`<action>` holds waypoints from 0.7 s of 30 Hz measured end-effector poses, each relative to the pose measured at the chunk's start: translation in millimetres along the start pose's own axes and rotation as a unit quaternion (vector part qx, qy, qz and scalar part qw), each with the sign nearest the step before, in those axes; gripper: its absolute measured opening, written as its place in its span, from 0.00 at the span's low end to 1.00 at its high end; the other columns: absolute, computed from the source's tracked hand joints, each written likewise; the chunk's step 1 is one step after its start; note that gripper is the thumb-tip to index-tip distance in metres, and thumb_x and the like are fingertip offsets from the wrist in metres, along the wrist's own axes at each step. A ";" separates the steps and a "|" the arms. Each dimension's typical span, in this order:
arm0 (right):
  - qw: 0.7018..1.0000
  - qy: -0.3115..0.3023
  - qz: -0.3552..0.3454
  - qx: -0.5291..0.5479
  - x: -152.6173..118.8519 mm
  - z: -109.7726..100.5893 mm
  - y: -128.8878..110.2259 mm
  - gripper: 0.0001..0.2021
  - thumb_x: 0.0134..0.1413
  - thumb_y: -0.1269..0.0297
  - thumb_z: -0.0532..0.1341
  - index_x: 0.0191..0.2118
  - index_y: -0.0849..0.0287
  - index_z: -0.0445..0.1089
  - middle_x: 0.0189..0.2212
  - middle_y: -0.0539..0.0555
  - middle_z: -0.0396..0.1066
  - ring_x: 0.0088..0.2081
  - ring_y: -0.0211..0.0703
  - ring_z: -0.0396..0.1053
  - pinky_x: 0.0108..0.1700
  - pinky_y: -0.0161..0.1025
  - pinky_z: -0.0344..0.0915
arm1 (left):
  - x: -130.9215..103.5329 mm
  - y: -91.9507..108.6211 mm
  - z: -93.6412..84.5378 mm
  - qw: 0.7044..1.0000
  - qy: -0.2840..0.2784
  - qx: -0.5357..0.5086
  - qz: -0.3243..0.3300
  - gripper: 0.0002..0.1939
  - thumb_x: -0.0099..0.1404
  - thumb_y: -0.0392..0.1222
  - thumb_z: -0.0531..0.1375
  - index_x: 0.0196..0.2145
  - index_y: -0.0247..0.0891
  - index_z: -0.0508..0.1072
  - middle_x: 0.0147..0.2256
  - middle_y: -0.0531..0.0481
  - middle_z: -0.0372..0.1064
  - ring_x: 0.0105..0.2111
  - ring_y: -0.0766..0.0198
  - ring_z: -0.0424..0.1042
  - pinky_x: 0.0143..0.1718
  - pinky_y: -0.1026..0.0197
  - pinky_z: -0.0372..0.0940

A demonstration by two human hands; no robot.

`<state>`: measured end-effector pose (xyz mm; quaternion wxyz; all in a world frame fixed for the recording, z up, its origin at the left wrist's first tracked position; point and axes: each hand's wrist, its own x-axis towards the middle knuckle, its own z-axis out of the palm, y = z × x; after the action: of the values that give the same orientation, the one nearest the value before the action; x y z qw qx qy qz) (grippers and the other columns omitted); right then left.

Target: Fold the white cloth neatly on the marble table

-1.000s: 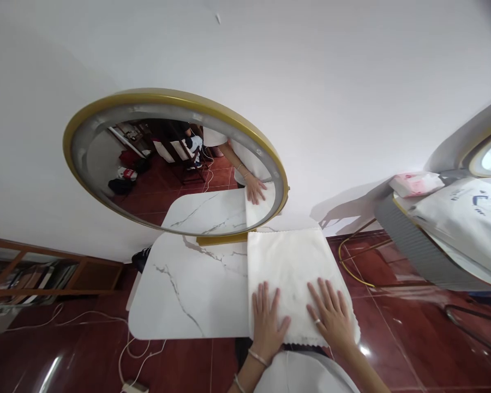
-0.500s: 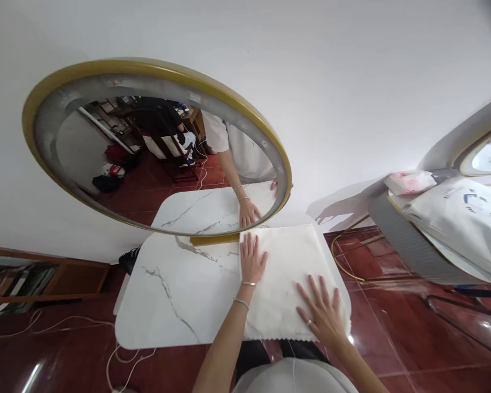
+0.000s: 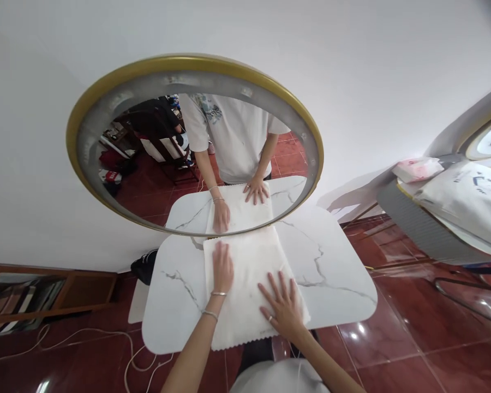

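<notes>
A white cloth with scalloped edges (image 3: 247,281) lies flat beneath the fingers of both hands, on a white tabletop with grey marble-like veins and rounded corners (image 3: 339,286). Its lower edge is nearer the wearer than the fingers, at the table's near edge; its far end is beyond them, below the mirror.

The left hand (image 3: 222,268) rests on the cloth's left part, its fingers pointing away from the wearer, fairly close together and slightly blurred. The right hand (image 3: 284,308) lies nearer the wearer, palm down on the right part, fingers spread wide, with a ring on one. Neither hand grips anything. Two thin bracelets (image 3: 218,294) circle the left wrist.

Bare tabletop extends to either side of the fingers. Beyond the left fingertips hangs a large round mirror with a gold-coloured frame (image 3: 194,61), reflecting both hands, the cloth and a white shirt; further back in the reflection is a person's dark sleeve.

Well to the right of the right fingers, a grey ribbed-sided stand (image 3: 421,221) bears a pink-and-white soft pack (image 3: 418,168) and a white bag with dark print (image 3: 468,191). Far left of the left fingers is a brown wooden bookshelf (image 3: 88,289).
</notes>
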<state>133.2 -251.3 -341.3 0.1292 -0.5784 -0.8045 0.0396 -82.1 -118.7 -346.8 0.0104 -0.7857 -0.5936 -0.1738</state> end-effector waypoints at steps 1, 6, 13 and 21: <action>1.000 0.002 0.004 -0.001 0.3 1.1 -2.1 0.34 0.60 0.52 0.54 0.68 0.43 0.39 0.69 0.55 0.37 0.68 0.66 0.35 0.62 0.67 0.37 | 7.2 10.1 3.7 0.999 -0.016 -0.008 0.036 0.29 0.68 0.30 0.42 0.66 0.37 0.48 0.67 0.42 0.46 0.68 0.60 0.38 0.65 0.46 0.48; 0.999 -0.006 0.042 -0.017 -14.2 0.2 7.7 0.33 0.60 0.50 0.54 0.68 0.41 0.40 0.69 0.53 0.38 0.68 0.65 0.35 0.62 0.65 0.38 | 54.5 91.9 36.9 0.986 -0.072 -0.043 0.143 0.27 0.69 0.38 0.49 0.64 0.37 0.53 0.67 0.42 0.45 0.67 0.56 0.40 0.66 0.47 0.46; 0.997 -0.033 0.070 -0.023 -18.7 -3.6 3.2 0.33 0.61 0.48 0.53 0.68 0.42 0.39 0.69 0.53 0.33 0.68 0.67 0.32 0.62 0.66 0.35 | 65.9 108.3 42.4 0.981 -0.078 -0.077 0.160 0.31 0.69 0.49 0.50 0.66 0.38 0.49 0.68 0.42 0.40 0.68 0.55 0.37 0.66 0.45 0.41; 0.998 -0.050 0.027 0.017 13.0 17.8 -83.3 0.36 0.60 0.49 0.54 0.68 0.42 0.36 0.69 0.55 0.33 0.68 0.68 0.32 0.62 0.68 0.33 | 35.7 0.3 8.7 0.982 -0.080 -0.075 0.152 0.30 0.69 0.45 0.51 0.65 0.37 0.50 0.67 0.43 0.44 0.67 0.56 0.40 0.66 0.47 0.42</action>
<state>48.2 -264.8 -338.6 0.0973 -0.5948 -0.7934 0.0853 -71.2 -83.7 -344.7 -0.0694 -0.8765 -0.4519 -0.1508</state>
